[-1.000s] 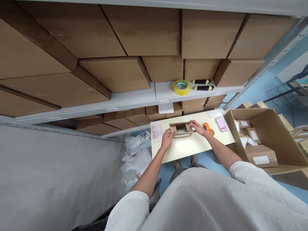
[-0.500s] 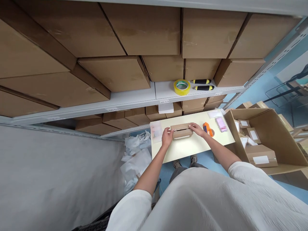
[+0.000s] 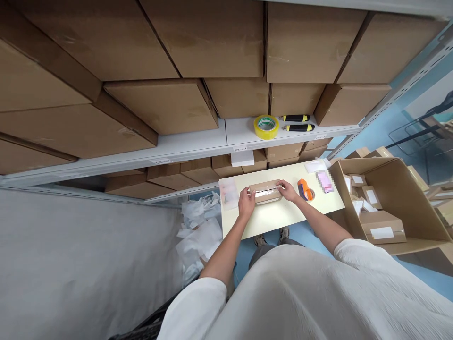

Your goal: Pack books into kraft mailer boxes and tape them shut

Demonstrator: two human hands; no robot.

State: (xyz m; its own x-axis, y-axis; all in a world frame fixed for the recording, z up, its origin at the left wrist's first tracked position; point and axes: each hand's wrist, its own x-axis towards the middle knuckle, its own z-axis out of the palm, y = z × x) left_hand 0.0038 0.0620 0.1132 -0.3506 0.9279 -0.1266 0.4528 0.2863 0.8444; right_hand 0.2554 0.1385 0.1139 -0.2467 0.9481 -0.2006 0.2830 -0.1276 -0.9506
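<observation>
Head view, items from left to right, desk work in progress.

Far left: a large grey sheet-covered surface (image 3: pixel 81 264), its material unclear.

Floor, left of the desk: a heap of crumpled white plastic wrap (image 3: pixel 200 236).

Far side: a white steel shelf (image 3: pixel 184 147) under stacked cardboard cartons (image 3: pixel 159 106), carrying a yellow roll of packing tape (image 3: pixel 266 127) and two black-and-yellow utility knives (image 3: pixel 296 123).

Desk (image 3: pixel 279 221), cream top, left end: one translucent pouch (image 3: pixel 229 193) with blurred contents.

Desk centre: left hand (image 3: pixel 247 200), fingers curled against the near left corner of a small kraft box (image 3: pixel 264 199), gripping it. Right hand (image 3: pixel 288 191), closed on the box's right end from the other side. The box lies flat between the hands, with a shiny strip of clear tape (image 3: pixel 267 193) along its top.

Desk, right of the right hand: an orange tape dispenser (image 3: pixel 304 190), then a pink packet (image 3: pixel 324 182), blurred.

Far right: an open cardboard carton (image 3: pixel 392 189) holding small labelled parcels (image 3: pixel 382 231).

Step in hand, as judged: sealing the box with tape. The next move seems to call for pressing the strip flat along the seam and over both ends.
</observation>
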